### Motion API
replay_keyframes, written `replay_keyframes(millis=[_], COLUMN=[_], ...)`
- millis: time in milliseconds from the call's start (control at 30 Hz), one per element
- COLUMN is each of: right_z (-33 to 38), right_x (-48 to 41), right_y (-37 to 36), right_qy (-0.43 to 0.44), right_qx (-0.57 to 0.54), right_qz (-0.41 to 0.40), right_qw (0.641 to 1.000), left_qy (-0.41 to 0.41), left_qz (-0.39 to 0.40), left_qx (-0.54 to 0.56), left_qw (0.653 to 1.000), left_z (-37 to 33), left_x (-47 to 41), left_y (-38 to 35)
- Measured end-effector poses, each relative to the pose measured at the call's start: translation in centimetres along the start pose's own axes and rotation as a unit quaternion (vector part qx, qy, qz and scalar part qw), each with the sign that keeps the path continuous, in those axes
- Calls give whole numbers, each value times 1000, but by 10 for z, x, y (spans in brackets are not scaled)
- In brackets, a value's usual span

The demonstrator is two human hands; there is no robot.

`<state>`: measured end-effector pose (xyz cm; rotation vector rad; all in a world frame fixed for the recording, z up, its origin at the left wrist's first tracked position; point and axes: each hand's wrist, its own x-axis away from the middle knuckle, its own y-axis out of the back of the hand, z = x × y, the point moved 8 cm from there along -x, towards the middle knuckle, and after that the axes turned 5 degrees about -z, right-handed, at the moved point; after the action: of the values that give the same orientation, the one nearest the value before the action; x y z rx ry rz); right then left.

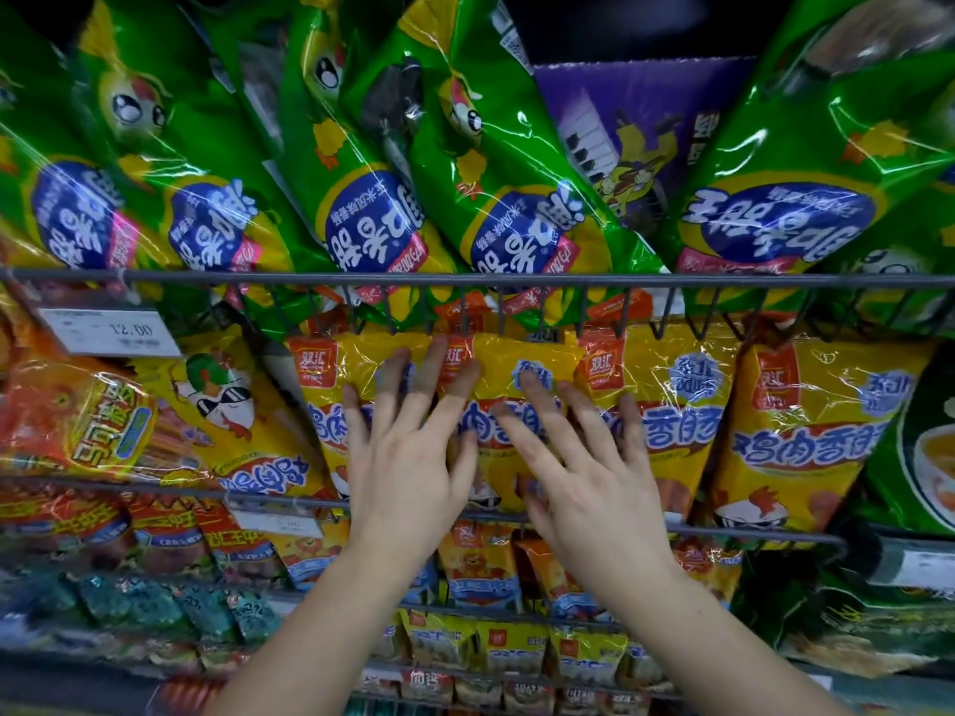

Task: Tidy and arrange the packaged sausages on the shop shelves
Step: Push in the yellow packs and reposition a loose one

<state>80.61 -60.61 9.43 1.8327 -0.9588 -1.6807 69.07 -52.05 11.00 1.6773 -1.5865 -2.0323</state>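
Note:
Yellow sausage packs (pixel 666 405) with blue lettering stand in a row on the middle wire shelf. My left hand (pixel 408 447) lies flat against the pack at the left of that row, fingers spread. My right hand (pixel 579 457) presses on the neighbouring yellow pack (pixel 509 374), fingers apart. Neither hand grips anything. Both hands are motion-blurred. Above, green sausage packs (pixel 496 162) lean forward over the grey wire rail (pixel 775 281).
A purple box (pixel 641 126) sits behind the green packs. A price tag (pixel 108 330) reading 12.00 hangs at the left. Orange and yellow packs (pixel 77 416) fill the left of the middle shelf. Lower shelves (pixel 486 565) hold small yellow, red and teal packs.

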Motion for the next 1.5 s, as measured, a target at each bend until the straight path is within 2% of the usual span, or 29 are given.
replay_keyframes(millis=[367, 533, 633, 800, 967, 1167, 1300, 1500], right_z=[2, 2, 2, 12, 39, 126, 176, 223], right_x=[-14, -14, -13, -9, -8, -23, -43, -73], right_y=[0, 8, 10, 15, 22, 14, -1, -23], right_qy=[-53, -91, -113, -150, -205, -165, -141, -174], right_qx=[-9, -34, -38, -10, -6, -45, -92, -156], right_qz=[-18, -54, -63, -82, -124, -142, -94, -28], right_qw=[998, 994, 991, 985, 971, 975, 981, 972], left_qy=[-8, -30, -50, -64, -84, -73, -47, 2], left_qz=[42, 56, 46, -4, -18, -21, 4, 68], left_qx=[-31, -34, -28, 40, 91, 121, 125, 124], left_qw=[999, 997, 997, 997, 992, 990, 991, 990], left_z=[0, -1, 0, 15, 56, 140, 195, 264], left_x=[-5, -2, 1, 7, 21, 38, 49, 60], left_y=[-7, -5, 2, 20, 33, 50, 53, 50])
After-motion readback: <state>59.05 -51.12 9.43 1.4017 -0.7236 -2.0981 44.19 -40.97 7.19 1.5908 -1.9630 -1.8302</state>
